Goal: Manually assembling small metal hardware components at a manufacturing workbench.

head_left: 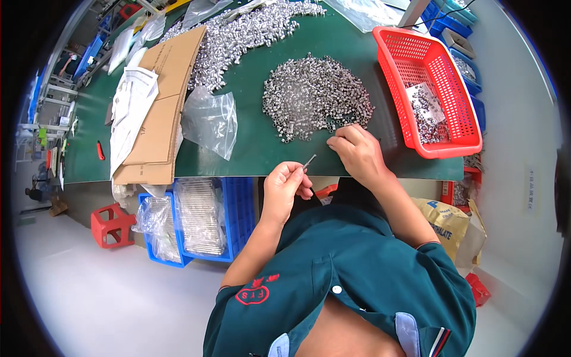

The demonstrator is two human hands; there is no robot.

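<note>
My left hand point(288, 185), just off the table's front edge, is closed round a slim tool with a thin metal tip point(310, 160). A dark end of it seems to show below the fingers; its exact kind I cannot make out. At the near right edge of a pile of small metal rings point(318, 89) is my right hand point(361, 156), fingers bent and pinched together. What they hold, if anything, is too small to name. Part of the pile looks covered by a clear film or bag.
A red plastic basket point(389, 89) with small metal parts and a white paper stands at the right. Cardboard sheets point(163, 119) and a clear bag point(209, 122) lie left of the pile. Shinier metal parts point(238, 38) spread farther back. Blue crates point(238, 220) stand below the table.
</note>
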